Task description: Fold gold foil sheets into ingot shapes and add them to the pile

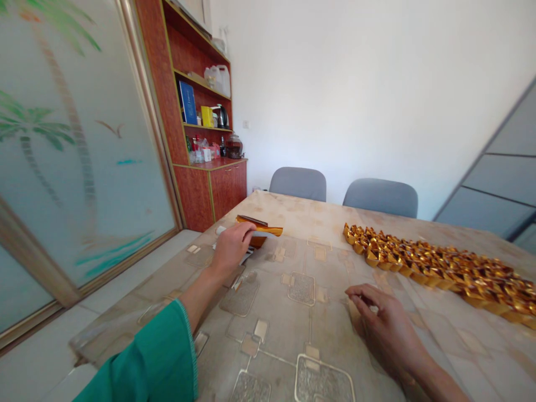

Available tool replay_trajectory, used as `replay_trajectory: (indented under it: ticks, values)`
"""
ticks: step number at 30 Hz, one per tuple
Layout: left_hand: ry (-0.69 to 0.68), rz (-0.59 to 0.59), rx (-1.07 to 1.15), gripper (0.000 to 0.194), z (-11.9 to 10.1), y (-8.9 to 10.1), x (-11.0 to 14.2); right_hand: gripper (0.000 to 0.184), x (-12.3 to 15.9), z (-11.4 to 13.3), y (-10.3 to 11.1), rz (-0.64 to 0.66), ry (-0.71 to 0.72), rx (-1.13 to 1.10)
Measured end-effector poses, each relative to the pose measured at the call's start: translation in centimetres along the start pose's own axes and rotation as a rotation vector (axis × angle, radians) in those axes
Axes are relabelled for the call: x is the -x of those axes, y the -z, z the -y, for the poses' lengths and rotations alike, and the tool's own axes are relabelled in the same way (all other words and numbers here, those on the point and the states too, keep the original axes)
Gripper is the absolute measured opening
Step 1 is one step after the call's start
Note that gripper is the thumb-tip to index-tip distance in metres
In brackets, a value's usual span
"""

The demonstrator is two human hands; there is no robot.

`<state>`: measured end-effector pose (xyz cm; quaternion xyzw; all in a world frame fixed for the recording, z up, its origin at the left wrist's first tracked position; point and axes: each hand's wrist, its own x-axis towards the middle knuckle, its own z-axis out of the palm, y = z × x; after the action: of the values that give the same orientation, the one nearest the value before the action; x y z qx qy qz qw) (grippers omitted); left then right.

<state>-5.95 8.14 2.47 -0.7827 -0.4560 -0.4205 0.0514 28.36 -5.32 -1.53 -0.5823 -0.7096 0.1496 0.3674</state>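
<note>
At the left side of the table, my left hand is closed on a sheet of gold foil paper with a pale underside. More gold and dark foil paper lies beneath and beyond it, partly hidden by the fingers. My right hand hovers low over the tabletop, or rests on it. Its thumb and index tips are close together and nothing shows between them. To its upper right stretches a long block of folded gold foil pieces, packed tightly in rows.
Two grey chairs stand at the table's far edge. A red-brown cabinet with bottles, jugs and a kettle is at the back left. Frosted sliding doors with palm trees are on the left. The tabletop carries a patterned cover.
</note>
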Motion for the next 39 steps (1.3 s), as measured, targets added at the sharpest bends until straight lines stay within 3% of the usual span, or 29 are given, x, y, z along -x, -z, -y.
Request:
replay_trajectory:
  ticks: [5, 9, 12, 17, 21, 25, 28, 30, 33, 35, 39]
  values:
    - [-0.181, 0.008, 0.146, 0.019, -2.3, -0.3, 0.8, 0.037, -0.1, 0.7, 0.0, -0.06, -0.12, -0.175]
    - [-0.527, -0.008, 0.41, 0.018, -5.5, -1.3, 2.4, 0.052, -0.2, 1.5, 0.8, -0.048, -0.178, -0.317]
    - [-0.655, 0.033, 0.505, 0.015, -7.7, -1.9, 3.6, 0.057, -0.2, 2.1, 1.3, 0.003, -0.166, -0.404]
    - [-0.74, 0.187, 0.603, 0.019, -9.6, -1.6, 4.6, 0.054, -0.4, 2.3, 1.3, 0.055, -0.202, -0.568]
    - [-0.634, 0.304, 0.705, 0.014, -9.7, -1.8, 4.7, 0.042, -0.4, 1.8, 1.2, 0.004, -0.246, -0.535]
    - [-0.369, 0.112, 0.66, 0.011, -9.6, -2.7, 4.9, 0.031, -0.2, 2.0, 1.3, -0.167, -0.083, -0.389]
    - [-0.245, 0.001, 0.538, 0.042, -9.6, -2.9, 4.9, 0.014, 0.1, 2.8, 1.6, -0.262, 0.195, -0.26]
    - [-0.279, 0.0, 0.457, 0.053, -9.5, -2.7, 4.9, 0.009, 0.6, 3.4, 1.9, -0.292, 0.43, -0.1]
    - [-0.441, 0.081, 0.362, 0.033, -9.5, -2.5, 5.0, 0.023, 1.7, 4.2, 2.4, -0.245, 0.669, 0.145]
    - [-0.547, 0.202, 0.333, 0.019, -9.8, -2.3, 5.2, 0.026, 2.4, 4.3, 2.5, -0.124, 0.75, 0.247]
    - [-0.656, 0.553, 0.273, 0.018, -10.6, -1.8, 6.2, 0.024, 3.7, 3.2, 2.4, 0.239, 0.714, 0.276]
